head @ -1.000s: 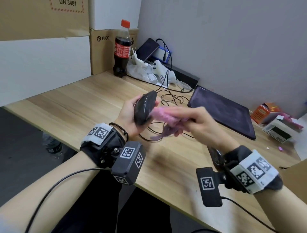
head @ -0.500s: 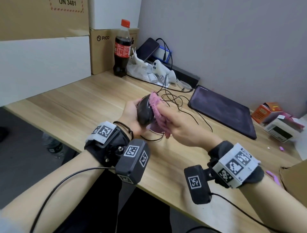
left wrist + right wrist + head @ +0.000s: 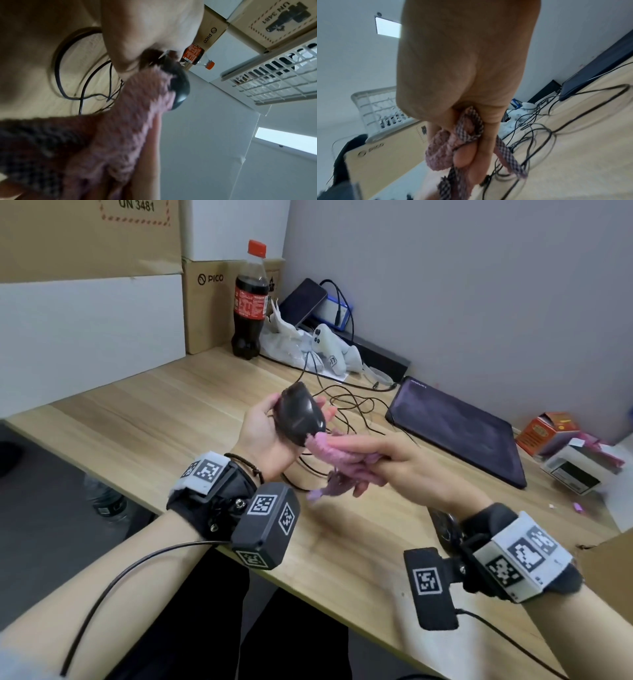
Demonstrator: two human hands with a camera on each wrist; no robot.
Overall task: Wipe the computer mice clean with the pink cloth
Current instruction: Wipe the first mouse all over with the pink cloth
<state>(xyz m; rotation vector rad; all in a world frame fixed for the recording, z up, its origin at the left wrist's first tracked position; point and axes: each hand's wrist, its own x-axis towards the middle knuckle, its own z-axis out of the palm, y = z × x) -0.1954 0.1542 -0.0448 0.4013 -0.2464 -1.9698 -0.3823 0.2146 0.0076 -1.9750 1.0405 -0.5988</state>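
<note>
My left hand [image 3: 270,433] holds a black wired computer mouse [image 3: 298,413] above the wooden desk [image 3: 144,412], thumb on its left side, fingers behind it. The mouse's back faces me. My right hand [image 3: 376,460] grips the bunched pink cloth [image 3: 334,455], whose fuzzy end touches the lower right edge of the mouse. In the left wrist view the pink cloth [image 3: 137,108] lies against the mouse [image 3: 180,86]. In the right wrist view my fingers [image 3: 471,152] curl round the pink cloth [image 3: 440,148] and its checked trim. A second dark mouse [image 3: 443,525] lies on the desk, half hidden behind my right wrist.
Tangled black cables [image 3: 352,405] lie on the desk under my hands. A closed dark laptop [image 3: 455,429] sits to the right. A cola bottle [image 3: 250,302], cardboard boxes [image 3: 212,302], white controllers [image 3: 329,344] and small cartons [image 3: 561,446] line the back and right edge.
My right hand drew the cloth down off the mouse's face and to the right, so that only its end touches the lower edge. My left hand turned the mouse's back towards me.
</note>
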